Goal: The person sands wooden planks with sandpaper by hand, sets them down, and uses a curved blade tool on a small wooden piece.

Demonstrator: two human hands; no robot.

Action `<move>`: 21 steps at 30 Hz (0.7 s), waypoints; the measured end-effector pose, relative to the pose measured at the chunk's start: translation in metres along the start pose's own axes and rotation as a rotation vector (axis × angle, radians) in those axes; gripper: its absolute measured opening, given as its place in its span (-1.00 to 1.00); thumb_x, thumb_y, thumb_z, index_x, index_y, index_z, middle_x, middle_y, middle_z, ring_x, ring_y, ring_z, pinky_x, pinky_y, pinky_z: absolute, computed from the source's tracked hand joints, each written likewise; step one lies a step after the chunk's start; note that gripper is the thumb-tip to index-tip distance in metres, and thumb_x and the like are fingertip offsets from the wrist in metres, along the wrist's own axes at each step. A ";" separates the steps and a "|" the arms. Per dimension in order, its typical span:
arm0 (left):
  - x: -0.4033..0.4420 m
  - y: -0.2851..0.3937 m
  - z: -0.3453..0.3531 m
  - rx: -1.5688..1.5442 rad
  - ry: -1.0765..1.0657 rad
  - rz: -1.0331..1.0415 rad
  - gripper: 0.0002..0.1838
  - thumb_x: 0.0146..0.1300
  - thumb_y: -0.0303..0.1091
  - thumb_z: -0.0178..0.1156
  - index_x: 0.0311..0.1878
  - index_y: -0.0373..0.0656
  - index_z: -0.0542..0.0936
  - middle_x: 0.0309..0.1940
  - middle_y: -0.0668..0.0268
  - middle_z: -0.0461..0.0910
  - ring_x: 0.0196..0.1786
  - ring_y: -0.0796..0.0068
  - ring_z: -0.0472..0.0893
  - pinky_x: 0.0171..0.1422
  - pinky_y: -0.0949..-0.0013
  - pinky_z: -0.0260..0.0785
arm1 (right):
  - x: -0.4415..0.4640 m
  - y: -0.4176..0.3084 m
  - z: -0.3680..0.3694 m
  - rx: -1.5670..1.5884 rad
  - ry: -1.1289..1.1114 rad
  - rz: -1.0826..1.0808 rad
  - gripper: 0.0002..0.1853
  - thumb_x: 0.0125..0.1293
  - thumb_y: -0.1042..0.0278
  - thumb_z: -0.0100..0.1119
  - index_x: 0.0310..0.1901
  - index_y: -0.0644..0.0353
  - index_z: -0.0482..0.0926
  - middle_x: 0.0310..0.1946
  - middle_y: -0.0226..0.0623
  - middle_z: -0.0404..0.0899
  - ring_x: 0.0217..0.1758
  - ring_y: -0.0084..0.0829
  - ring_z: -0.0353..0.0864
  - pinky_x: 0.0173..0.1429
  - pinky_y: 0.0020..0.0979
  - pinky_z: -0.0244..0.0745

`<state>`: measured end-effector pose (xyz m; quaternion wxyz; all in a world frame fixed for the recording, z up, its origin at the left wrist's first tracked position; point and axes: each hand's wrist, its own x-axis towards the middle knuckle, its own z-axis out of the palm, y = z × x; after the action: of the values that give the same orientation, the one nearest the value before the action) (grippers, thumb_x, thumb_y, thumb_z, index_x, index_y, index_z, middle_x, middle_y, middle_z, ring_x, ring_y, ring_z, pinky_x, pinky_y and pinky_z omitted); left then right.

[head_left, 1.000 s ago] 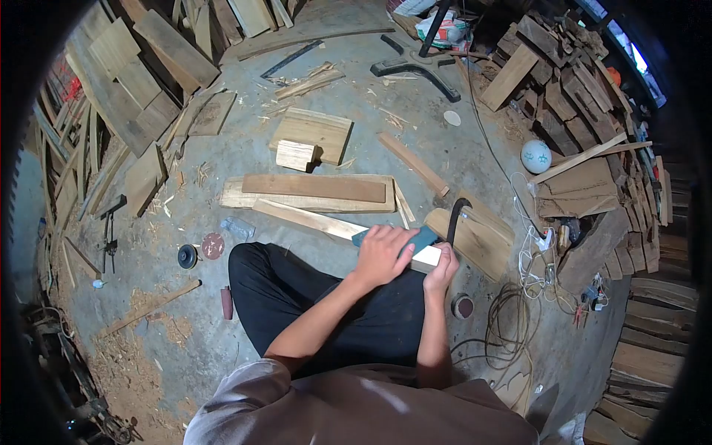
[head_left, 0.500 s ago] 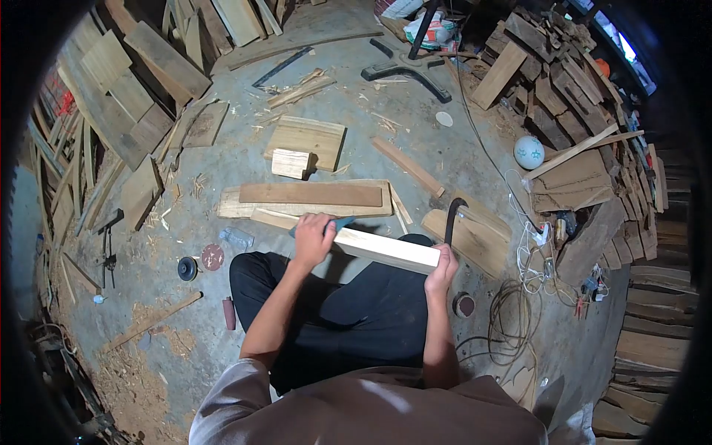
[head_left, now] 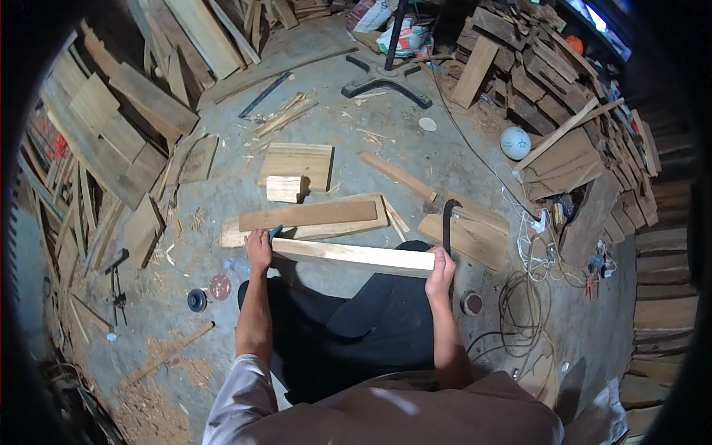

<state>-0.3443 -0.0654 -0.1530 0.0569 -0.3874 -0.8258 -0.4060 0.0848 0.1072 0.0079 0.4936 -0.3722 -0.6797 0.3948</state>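
A pale squared wooden bar spans sideways above my lap. My right hand grips its right end with the fingers wrapped round it. At the opposite end, my left hand is closed on a thin dark teal sheet, possibly sandpaper, against the wood. Most of that sheet is hidden under the fingers. On the floor just beyond the bar lie a brown board and a paler board beneath it. A dark curved handle rises beside my right hand.
A wooden block rests by a square board. Cables coil at right, near a power strip. A black disc and a sanding disc lie at left. Wood piles and a stand base are farther off.
My left hand has slid left along the bar with the teal sheet, uncovering more of its upper face. My right hand still holds the right end. The camera view has shifted slightly.
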 end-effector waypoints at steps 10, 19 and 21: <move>-0.008 0.004 0.004 0.083 -0.085 -0.029 -0.69 0.47 -0.18 -0.02 -0.08 -0.21 0.58 -0.03 0.03 0.56 0.17 -0.09 0.49 0.46 -0.43 -0.06 | -0.004 0.003 -0.002 0.001 0.010 0.014 -0.54 0.52 0.10 -0.12 -0.39 0.33 0.52 -0.53 -0.23 0.51 -0.40 -0.42 0.51 -0.24 -0.35 0.37; -0.028 0.173 0.008 -0.067 -0.198 0.114 -0.71 0.44 -0.23 0.01 -0.17 -0.19 0.65 -0.20 0.07 0.63 -0.01 -0.04 0.58 0.46 -0.28 0.05 | -0.001 -0.012 -0.002 -0.027 0.048 0.063 -0.66 0.51 0.22 -0.07 -0.33 0.34 0.47 -0.55 -0.17 0.43 -0.46 -0.33 0.44 -0.29 -0.29 0.35; -0.042 0.226 0.010 -0.130 -0.165 0.139 -0.75 0.41 -0.25 0.06 -0.11 -0.17 0.66 -0.19 0.09 0.64 -0.01 -0.01 0.59 0.49 -0.25 0.04 | 0.000 -0.014 -0.003 -0.033 0.041 0.062 -0.66 0.50 0.23 -0.07 -0.34 0.34 0.47 -0.57 -0.17 0.42 -0.48 -0.33 0.43 -0.30 -0.29 0.34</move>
<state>-0.1584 0.0005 -0.0351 -0.0084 -0.4787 -0.7707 -0.4205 0.0860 0.1020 0.0214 0.4887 -0.4090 -0.6642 0.3907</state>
